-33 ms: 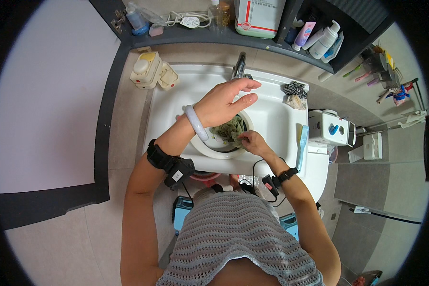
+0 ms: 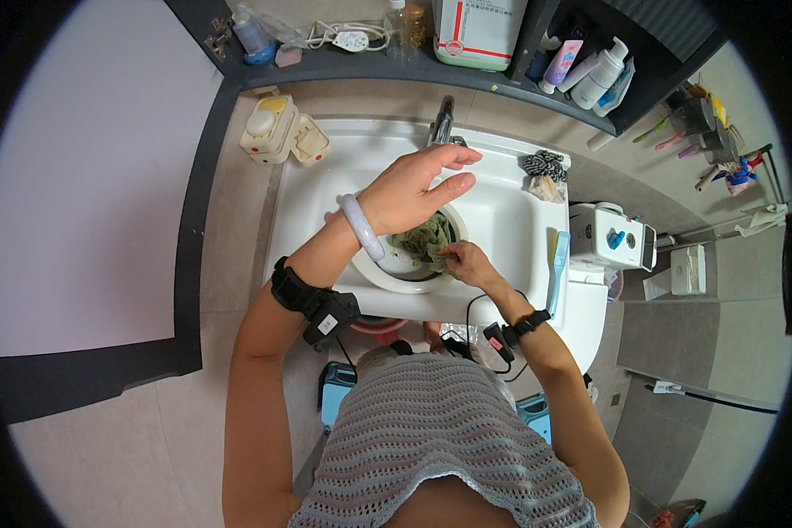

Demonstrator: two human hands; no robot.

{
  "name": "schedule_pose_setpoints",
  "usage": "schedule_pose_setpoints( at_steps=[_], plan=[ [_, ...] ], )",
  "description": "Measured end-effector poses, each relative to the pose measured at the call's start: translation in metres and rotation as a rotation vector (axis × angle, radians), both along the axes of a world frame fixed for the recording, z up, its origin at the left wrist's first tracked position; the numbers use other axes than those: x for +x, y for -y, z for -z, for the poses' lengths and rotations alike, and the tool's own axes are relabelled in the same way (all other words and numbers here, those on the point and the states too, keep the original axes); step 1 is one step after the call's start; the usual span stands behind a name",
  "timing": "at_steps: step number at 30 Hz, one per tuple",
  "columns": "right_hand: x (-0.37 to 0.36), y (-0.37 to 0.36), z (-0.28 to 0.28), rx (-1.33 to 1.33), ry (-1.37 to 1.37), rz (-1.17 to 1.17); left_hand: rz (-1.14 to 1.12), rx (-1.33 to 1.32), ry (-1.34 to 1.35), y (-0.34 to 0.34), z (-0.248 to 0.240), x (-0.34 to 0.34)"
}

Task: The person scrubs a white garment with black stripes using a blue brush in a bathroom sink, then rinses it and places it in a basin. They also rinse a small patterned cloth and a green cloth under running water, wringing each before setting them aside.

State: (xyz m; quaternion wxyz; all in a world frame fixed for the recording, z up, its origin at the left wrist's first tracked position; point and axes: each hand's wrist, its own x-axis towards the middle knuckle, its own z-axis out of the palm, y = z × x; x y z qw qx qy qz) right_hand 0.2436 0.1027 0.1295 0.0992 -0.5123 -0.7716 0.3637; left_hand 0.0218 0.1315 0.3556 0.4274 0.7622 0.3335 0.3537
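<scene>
While the left hand [image 2: 411, 187] hovers flat and empty just above the sink [image 2: 502, 211], the right hand [image 2: 468, 262] pinches the green cloth [image 2: 424, 239] bunched in the sink's round bowl. Soft, limp and probably wet, the cloth looks light but saggy; gathering a thick fold near its middle seems the surest hold.

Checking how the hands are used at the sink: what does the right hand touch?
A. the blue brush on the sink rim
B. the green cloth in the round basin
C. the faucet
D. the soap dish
B: the right hand pinches the green cloth lying in the round basin.
</scene>
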Motion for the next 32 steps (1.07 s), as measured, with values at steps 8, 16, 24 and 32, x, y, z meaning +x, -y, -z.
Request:
schedule_pose_setpoints(
  at_steps=[8, 16, 24, 32],
  plan=[
    [-0.002, 0.004, -0.004, -0.009, -0.063, 0.001, -0.007, 0.017, -0.028, 0.001, 0.003, -0.001],
    [0.001, 0.006, 0.003, 0.042, -0.074, -0.019, -0.013, 0.095, -0.129, 0.0, 0.005, 0.0],
    [-0.003, 0.006, -0.009, 0.039, -0.057, 0.025, -0.002, 0.18, -0.227, -0.006, 0.016, 0.004],
    [-0.018, -0.04, -0.044, 0.323, -0.282, 0.121, 0.08, -0.118, -0.422, -0.039, 0.127, -0.006]
  ],
)
